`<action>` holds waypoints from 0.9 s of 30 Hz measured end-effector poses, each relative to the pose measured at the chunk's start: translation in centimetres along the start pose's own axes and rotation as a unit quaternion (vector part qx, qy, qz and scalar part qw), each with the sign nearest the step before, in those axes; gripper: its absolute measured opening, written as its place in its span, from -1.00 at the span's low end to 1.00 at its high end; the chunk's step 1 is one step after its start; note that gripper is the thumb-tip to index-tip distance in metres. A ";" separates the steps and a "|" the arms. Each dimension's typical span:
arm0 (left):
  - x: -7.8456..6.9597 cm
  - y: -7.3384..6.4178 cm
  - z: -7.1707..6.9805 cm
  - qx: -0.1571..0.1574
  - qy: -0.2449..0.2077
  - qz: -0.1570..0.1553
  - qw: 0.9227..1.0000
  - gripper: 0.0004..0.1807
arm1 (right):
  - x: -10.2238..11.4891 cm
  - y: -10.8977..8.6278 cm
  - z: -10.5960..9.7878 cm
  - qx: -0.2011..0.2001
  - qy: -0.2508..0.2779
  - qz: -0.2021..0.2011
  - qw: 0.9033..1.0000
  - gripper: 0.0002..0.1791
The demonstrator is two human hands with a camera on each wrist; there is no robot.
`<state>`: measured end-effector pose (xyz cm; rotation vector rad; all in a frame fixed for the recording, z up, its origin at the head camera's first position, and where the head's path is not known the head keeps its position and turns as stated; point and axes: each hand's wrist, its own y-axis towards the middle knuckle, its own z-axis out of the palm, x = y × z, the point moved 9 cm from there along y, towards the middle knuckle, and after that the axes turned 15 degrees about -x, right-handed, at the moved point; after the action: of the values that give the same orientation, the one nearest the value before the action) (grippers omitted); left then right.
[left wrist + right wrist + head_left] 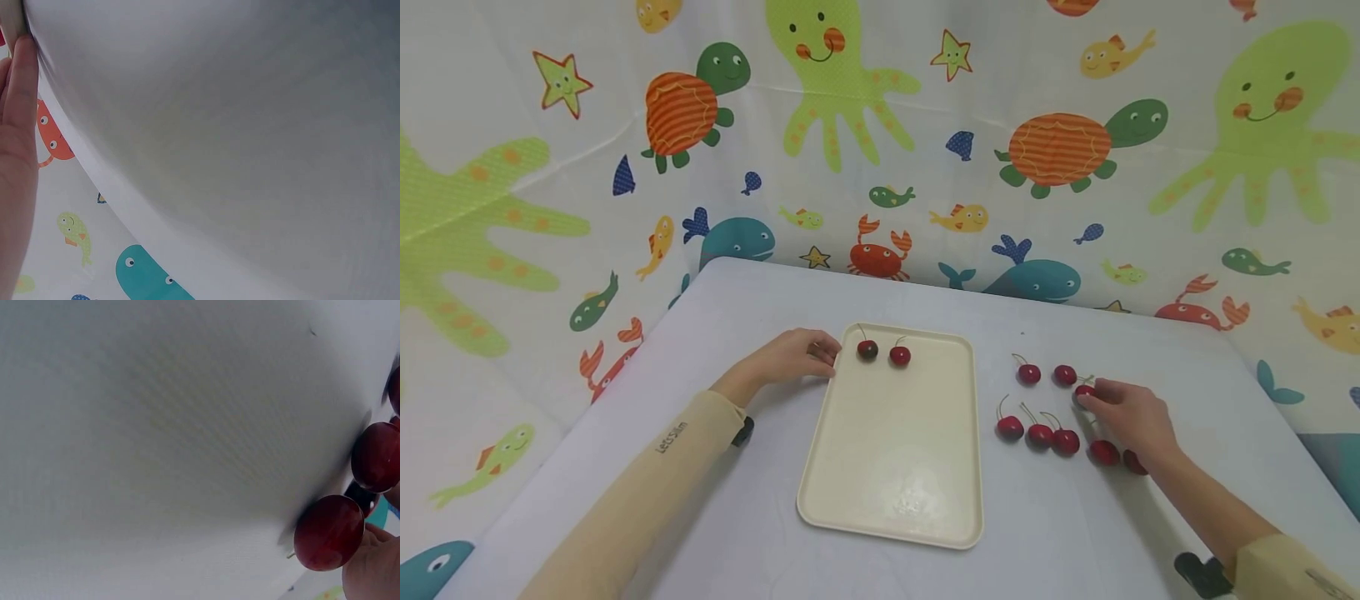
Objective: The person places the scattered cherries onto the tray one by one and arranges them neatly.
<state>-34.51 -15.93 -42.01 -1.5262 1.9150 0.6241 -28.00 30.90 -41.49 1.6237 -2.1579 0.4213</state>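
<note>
A cream rectangular tray [895,450] lies in the middle of the table. Near its far left corner are two dark red cherries with stems, one cherry [867,350] left of the other cherry [900,357]. My left hand [793,354] touches the tray's left rim; in the left wrist view its straight finger [24,87] rests against that edge. To the right of the tray, my right hand [1138,421] pinches a cherry [1083,393] between thumb and fingers. Part of another cherry [1134,463] is hidden behind the right wrist.
Loose cherries surround the right hand: a cherry [1028,374] and a cherry [1064,375] farther back, with several in a nearer row, such as one cherry [1010,428]. White cloth [760,508] covers the table. A sea-animal curtain [880,125] hangs behind it.
</note>
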 end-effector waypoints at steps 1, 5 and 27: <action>0.0 0.0 0.0 0.000 0.000 0.000 1.000 -0.55 | 0.1 0.0 0.0 -0.003 -0.003 -0.006 1.000 -0.18; 0.1 -0.1 -0.1 -0.001 0.004 -0.002 1.000 -0.54 | 0.7 0.2 0.1 -0.014 -0.015 -0.023 1.000 -0.24; 0.2 0.0 0.0 0.002 0.007 0.000 1.000 -0.54 | 1.7 -0.1 -2.0 -0.052 -0.003 -0.044 0.998 -0.28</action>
<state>-34.51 -16.09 -42.17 -1.5323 1.9269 0.6111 -28.01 30.40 -38.97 1.6568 -2.0668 0.2750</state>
